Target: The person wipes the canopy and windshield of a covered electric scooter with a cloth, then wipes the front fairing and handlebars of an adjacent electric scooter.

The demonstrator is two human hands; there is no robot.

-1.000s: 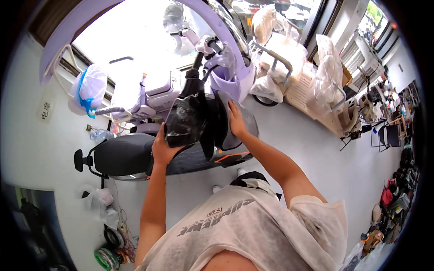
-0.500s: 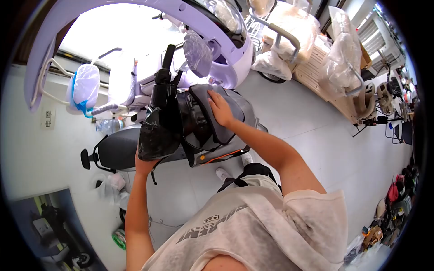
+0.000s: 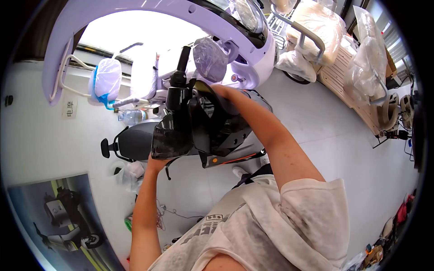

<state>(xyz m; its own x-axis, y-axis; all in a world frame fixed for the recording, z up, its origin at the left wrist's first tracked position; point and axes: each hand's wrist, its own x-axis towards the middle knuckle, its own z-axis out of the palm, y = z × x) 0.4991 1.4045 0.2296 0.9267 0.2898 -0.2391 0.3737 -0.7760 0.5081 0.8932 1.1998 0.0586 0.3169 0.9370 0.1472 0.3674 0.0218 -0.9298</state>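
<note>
The electric scooter stands in front of me, its dark seat (image 3: 135,141) off to the left. My left hand (image 3: 159,163) is at the near end of the handlebar (image 3: 177,97), beside a brake lever (image 3: 168,172). Its fingers are mostly hidden behind a glossy black mirror (image 3: 172,141), which seems wrapped in plastic film. My right hand (image 3: 220,90) is at the far edge of the black front panel (image 3: 210,106), fingers curled over it and partly hidden. The panel is tilted, and black bodywork with small holes (image 3: 233,140) shows beside it.
A lilac vehicle (image 3: 253,58) with a film-wrapped mirror stands just beyond. At the right is a beige cargo scooter (image 3: 337,77) partly in plastic. A scooter poster (image 3: 63,217) hangs on the left wall. Cables (image 3: 181,213) lie on the floor; several items are piled at lower right.
My right hand has gone from lying flat on the panel to its far edge, and the panel has tipped, hiding its grey face. My left hand stays at the handlebar. The view has shifted.
</note>
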